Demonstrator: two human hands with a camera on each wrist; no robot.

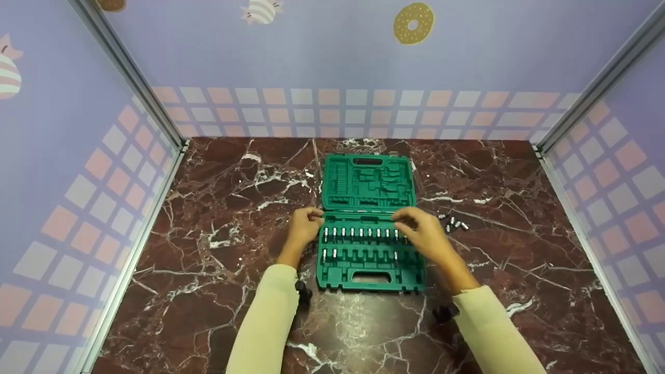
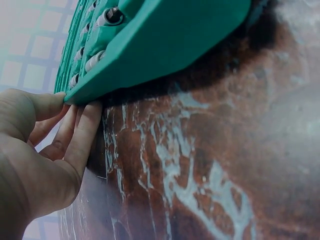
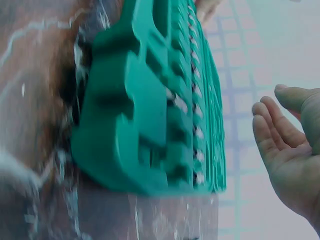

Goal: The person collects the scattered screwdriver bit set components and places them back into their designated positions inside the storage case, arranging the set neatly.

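An open green plastic socket case (image 1: 332, 278) lies on the table, its lid folded back behind it. A row of metal sockets (image 1: 361, 234) fills most of its upper slots. In the lower row sit a few more, with bare slots between them. My left hand (image 1: 303, 226) pinches the case's left edge, thumb above and fingertips under the rim in the left wrist view. My right hand (image 1: 426, 236) hovers over the right side of the case. In the right wrist view its fingers are loosely bent, apart from the case, and hold nothing.
Several loose sockets (image 1: 457, 224) lie on the table to the right of the case. The dark red marble-patterned tabletop (image 1: 234, 301) is bounded by a patterned back wall (image 1: 332, 62) and side walls with metal edge strips.
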